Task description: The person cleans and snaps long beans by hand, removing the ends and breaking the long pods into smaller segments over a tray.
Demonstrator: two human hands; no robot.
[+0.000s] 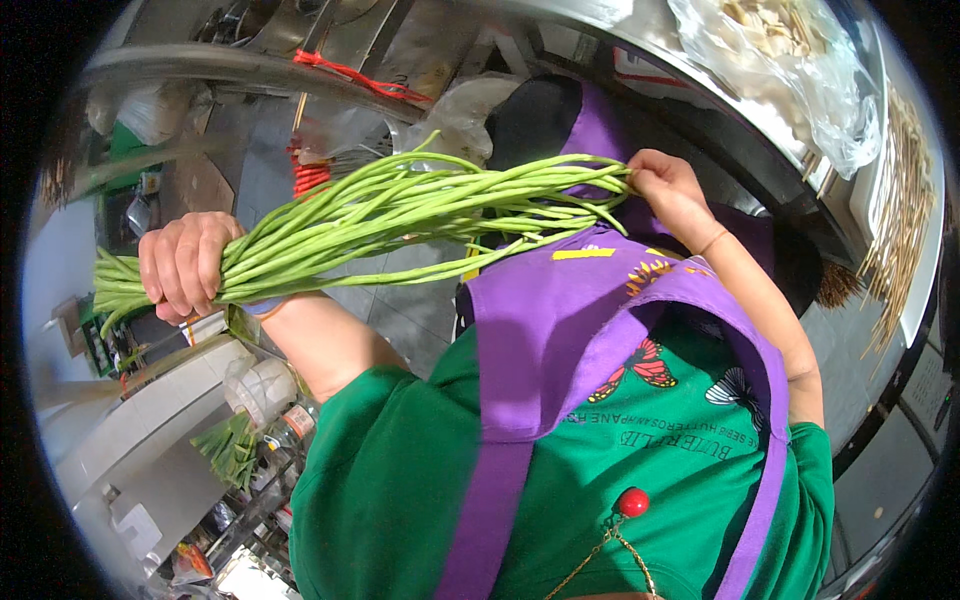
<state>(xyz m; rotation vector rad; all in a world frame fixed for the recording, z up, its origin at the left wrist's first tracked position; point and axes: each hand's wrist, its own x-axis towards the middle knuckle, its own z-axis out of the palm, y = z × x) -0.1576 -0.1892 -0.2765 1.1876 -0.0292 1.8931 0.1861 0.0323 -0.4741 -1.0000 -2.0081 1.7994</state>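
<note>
A long bundle of green yardlong beans stretches across in front of my chest, over a purple apron. My left hand is wrapped tightly around the bundle near its left end, and short bean ends stick out past the fist. At the far right end, my right hand pinches the bean tips between its fingers. Toward the right the beans spread loosely, and a few strands hang a little below the rest. Part of the right hand's fingertips is hidden behind the tips.
At the upper right, a metal counter holds a plastic bag of pale pieces. Beside it lies a white tray with thin wooden skewers. Leafy greens and a plastic bottle are at the lower left. Red ties hang at the top.
</note>
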